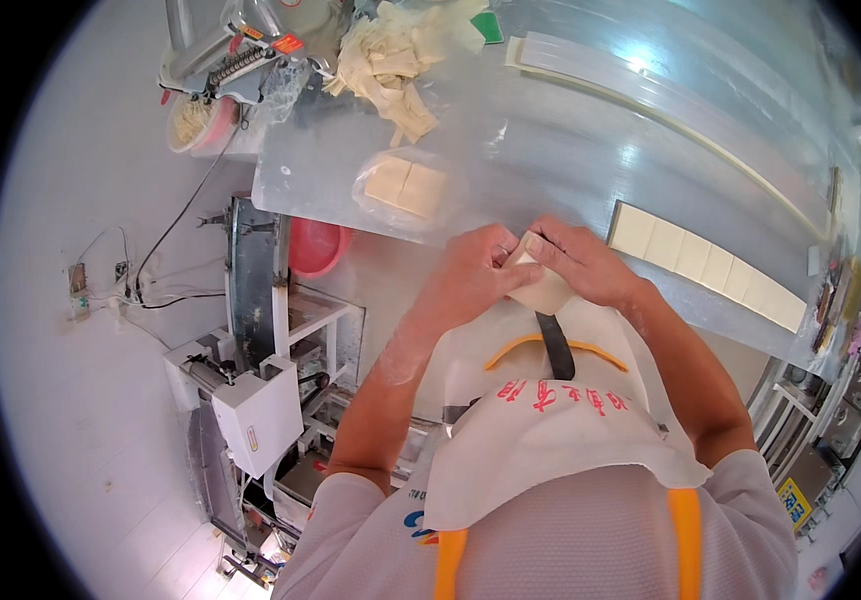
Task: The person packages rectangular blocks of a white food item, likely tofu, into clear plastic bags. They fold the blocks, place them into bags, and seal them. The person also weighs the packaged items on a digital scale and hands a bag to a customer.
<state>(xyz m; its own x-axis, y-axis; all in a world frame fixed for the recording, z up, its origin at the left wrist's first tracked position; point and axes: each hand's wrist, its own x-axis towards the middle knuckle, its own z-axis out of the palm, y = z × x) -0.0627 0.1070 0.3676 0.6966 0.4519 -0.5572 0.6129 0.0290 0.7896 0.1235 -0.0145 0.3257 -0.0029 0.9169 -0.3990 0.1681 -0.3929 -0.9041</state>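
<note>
Both of my hands meet over the front edge of the metal-topped table, close to my apron. Between them is a pale sheet of dough (544, 291), partly hidden by the fingers. My left hand (484, 259) pinches it from one side, and my right hand (577, 259) grips its upper part with the thumb on top. Right of my hands, a row of square dough sheets (708, 262) lies along the table edge. Up and to the left, two stacks of dough squares (404, 185) rest on clear plastic.
A heap of dough strips (389, 64) lies at the back left, beside a machine (239, 56) with a spring. A long pale strip (663, 112) crosses the back of the table (550, 161). A pink basin (318, 246) sits below the table edge, near a white-housed machine (258, 420).
</note>
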